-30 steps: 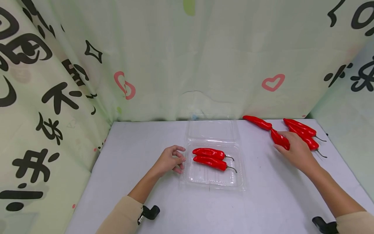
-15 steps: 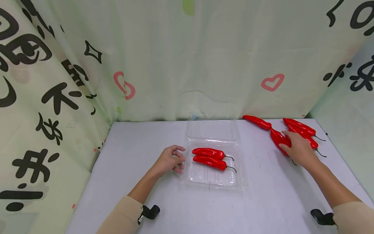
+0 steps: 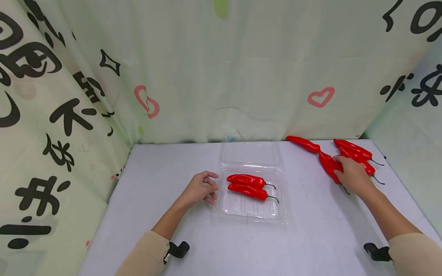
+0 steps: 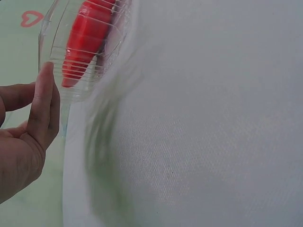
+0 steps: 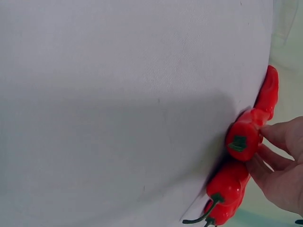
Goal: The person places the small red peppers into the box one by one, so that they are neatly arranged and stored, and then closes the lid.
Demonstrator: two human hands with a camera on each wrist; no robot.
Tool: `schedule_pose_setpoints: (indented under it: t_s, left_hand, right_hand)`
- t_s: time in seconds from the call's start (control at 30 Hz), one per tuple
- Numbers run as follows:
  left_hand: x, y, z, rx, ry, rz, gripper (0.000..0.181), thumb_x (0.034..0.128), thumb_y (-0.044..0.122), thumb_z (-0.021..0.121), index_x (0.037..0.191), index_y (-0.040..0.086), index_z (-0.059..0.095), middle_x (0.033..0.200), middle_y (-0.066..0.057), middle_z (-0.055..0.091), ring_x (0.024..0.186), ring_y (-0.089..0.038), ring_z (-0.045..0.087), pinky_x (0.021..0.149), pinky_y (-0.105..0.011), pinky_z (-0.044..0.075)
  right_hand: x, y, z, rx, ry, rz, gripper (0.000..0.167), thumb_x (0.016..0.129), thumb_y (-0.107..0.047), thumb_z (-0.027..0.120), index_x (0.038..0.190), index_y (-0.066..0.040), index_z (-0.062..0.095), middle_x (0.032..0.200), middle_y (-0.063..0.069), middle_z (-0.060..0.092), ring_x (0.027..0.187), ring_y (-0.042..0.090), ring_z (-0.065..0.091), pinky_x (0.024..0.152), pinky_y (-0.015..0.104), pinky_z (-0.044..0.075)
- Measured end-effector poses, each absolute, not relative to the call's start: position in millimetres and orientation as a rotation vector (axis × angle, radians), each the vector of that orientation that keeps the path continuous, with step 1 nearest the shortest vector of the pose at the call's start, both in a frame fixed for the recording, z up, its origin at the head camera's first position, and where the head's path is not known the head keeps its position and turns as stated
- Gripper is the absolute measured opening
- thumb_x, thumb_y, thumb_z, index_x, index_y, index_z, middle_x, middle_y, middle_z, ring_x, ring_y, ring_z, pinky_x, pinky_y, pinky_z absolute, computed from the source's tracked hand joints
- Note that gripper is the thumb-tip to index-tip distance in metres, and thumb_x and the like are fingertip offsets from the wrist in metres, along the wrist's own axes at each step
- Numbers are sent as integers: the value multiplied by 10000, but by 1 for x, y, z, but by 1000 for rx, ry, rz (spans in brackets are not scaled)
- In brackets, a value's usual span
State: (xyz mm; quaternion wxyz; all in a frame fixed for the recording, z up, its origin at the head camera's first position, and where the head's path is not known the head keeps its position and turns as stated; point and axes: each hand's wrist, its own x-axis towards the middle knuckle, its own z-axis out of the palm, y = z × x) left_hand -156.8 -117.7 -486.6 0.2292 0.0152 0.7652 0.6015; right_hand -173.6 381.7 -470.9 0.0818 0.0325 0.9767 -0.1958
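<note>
Two red chili peppers (image 3: 246,180) lie side by side in the bottom half of a clear plastic clamshell box (image 3: 235,211), whose lid is laid back. Loosely bent fingers of my left hand (image 3: 199,189) are at the box's left edge, holding nothing; whether they touch it I cannot tell. At the right, my right hand (image 3: 355,176) pinches a red chili pepper (image 3: 327,164) near its stem end between thumb and fingers. This pepper (image 5: 244,142) still lies on the table, its green stem end facing the right wrist camera. The hand partly covers it in the head view.
Another pepper (image 3: 304,144) touches the tip of the pinched one, by the back edge. Two more peppers (image 3: 359,151) lie just right of my right hand. A printed curtain (image 3: 262,76) hangs behind the white table (image 3: 165,165).
My right hand has slid a little right along the pepper toward its stem end, uncovering more of the pepper's body. My left hand and the box have kept their places.
</note>
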Motion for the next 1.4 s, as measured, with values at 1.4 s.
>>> schedule_pose_setpoints:
  t_s: [1.4]
  left_hand:
    - [-157, -118, -485, 45, 2108, 1654, 397, 970, -18, 642, 1356, -16, 549, 930, -128, 627, 603, -183, 680, 562, -333, 632]
  right_hand:
    - [-172, 380, -480, 160, 2881, -629, 850, 815, -211, 859, 1423, 153, 388, 1238, 402, 494, 1128, 559, 475, 733, 523, 647]
